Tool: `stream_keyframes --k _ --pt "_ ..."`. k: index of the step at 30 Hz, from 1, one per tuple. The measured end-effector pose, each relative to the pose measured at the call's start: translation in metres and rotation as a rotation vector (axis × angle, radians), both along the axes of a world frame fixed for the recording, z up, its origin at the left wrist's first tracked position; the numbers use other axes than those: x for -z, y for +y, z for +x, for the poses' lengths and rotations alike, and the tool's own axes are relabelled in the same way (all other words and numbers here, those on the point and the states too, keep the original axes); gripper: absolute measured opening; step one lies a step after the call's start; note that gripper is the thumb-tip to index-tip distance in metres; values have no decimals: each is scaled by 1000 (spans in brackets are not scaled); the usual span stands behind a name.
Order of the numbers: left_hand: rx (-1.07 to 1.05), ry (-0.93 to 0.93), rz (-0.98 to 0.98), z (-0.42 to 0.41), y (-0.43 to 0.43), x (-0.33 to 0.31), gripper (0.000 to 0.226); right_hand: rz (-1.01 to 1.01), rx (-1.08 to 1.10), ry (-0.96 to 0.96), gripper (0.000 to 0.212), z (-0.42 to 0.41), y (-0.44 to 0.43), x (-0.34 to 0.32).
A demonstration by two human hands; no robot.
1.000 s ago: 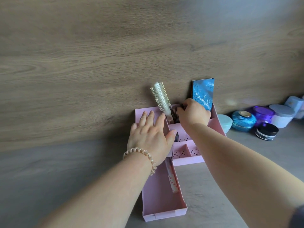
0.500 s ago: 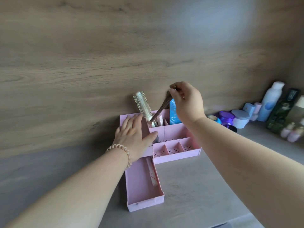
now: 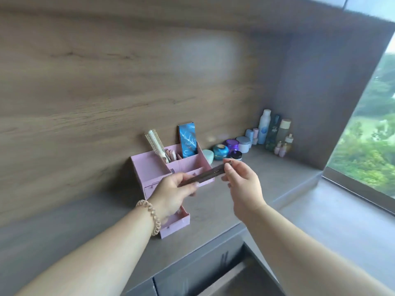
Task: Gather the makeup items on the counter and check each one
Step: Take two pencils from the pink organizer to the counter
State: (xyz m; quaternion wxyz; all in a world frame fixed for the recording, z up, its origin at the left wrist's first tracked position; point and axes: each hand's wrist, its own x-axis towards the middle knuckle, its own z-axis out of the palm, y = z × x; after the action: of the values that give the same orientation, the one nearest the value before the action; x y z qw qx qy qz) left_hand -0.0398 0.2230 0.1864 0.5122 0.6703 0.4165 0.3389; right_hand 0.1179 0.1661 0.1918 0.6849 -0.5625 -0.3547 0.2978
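Note:
A slim brown makeup pencil (image 3: 208, 173) is held level in the air in front of the pink organizer (image 3: 149, 165). My left hand (image 3: 173, 195) pinches its left end, and my right hand (image 3: 243, 184) pinches its right end. The organizer stands on the grey counter (image 3: 267, 174) against the wooden wall, with its lower drawer (image 3: 175, 226) pulled out. A white round hairbrush (image 3: 156, 144) and a blue patterned box (image 3: 187, 141) stand upright in its top compartments.
Jars sit to the right of the organizer: a mint one (image 3: 208, 155), a teal one (image 3: 220, 152), a purple one (image 3: 232, 144), a white one (image 3: 243, 143) and a black one (image 3: 236, 155). Several bottles (image 3: 275, 135) stand in the corner. A window (image 3: 367, 135) is at the right.
My right hand lifted the brown pencil out of the organizer and brought it forward. My left hand left the organizer's top and took the pencil's other end. The view pulled back and up.

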Motion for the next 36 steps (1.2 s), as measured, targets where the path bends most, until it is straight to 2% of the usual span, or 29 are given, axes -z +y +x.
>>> stream_keyframes --k 3,8,14,19,28,32,36 --pt "112 -67 -87 2 -29 -31 10 -42 106 -5 16 -1 -53 -20" --pt "302 -116 -117 35 -80 -78 9 -69 246 -56 19 16 -144 -59" --pt "456 -165 -162 99 -176 -99 8 -70 421 -112 18 43 -280 -79" --pt "670 -82 -193 149 -305 -79 8 -174 589 -141 14 69 -427 -66" --pt "971 37 -332 225 -548 -14 11 -403 736 -8 7 100 -692 -15" --pt "1045 45 -327 249 -645 1 11 -419 829 7 10 112 -786 2" --pt "1063 104 -349 259 -697 8 11 -568 773 -29 7 115 -839 13"
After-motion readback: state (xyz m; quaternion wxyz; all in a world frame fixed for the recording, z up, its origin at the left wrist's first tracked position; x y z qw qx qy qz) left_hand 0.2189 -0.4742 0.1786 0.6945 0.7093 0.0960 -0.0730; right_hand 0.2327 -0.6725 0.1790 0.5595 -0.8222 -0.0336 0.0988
